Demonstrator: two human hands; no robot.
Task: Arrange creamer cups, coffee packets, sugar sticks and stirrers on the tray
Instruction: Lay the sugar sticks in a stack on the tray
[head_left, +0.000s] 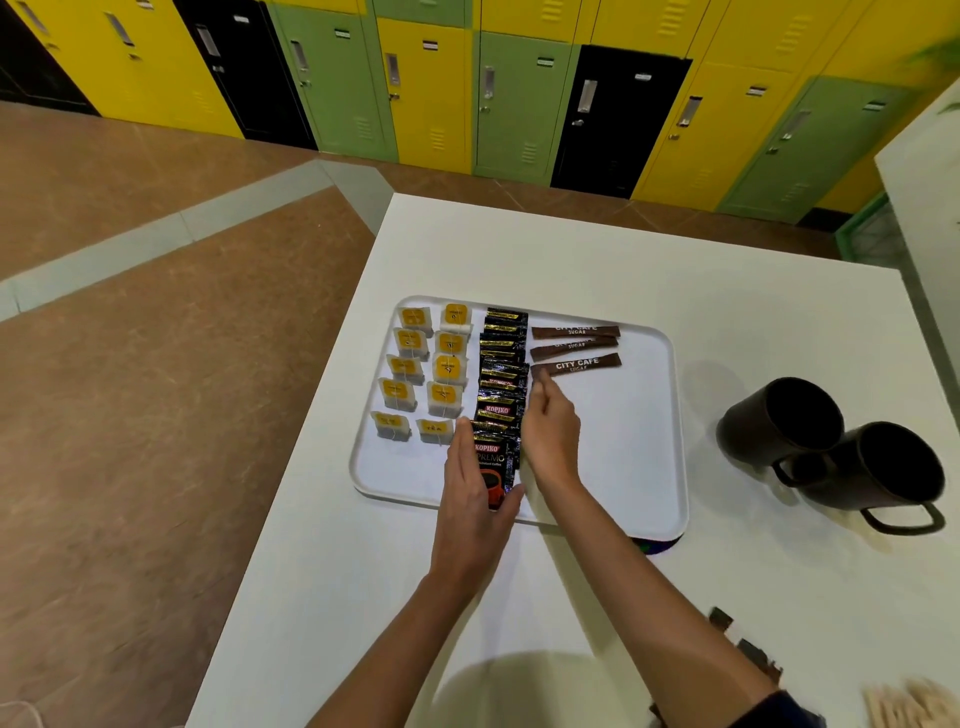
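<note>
A white tray (644, 467) lies on the white table. Two columns of yellow-tagged tea bags (423, 371) fill its left side. Beside them runs an overlapping column of black Kopiko coffee packets (501, 374). Three brown sugar sticks (576, 347) lie to the right of the packets. My left hand (470, 499) rests along the left edge of the nearest coffee packet (497, 465), thumb at its bottom corner. My right hand (550, 431) pinches the left end of the nearest sugar stick (584, 364).
Two dark mugs (831, 452) lie on their sides right of the tray. Wooden stirrers (909, 706) and more brown sugar sticks (748, 644) sit at the table's near right. A dark object (657, 545) peeks from under the tray's near right corner. Lockers line the far wall.
</note>
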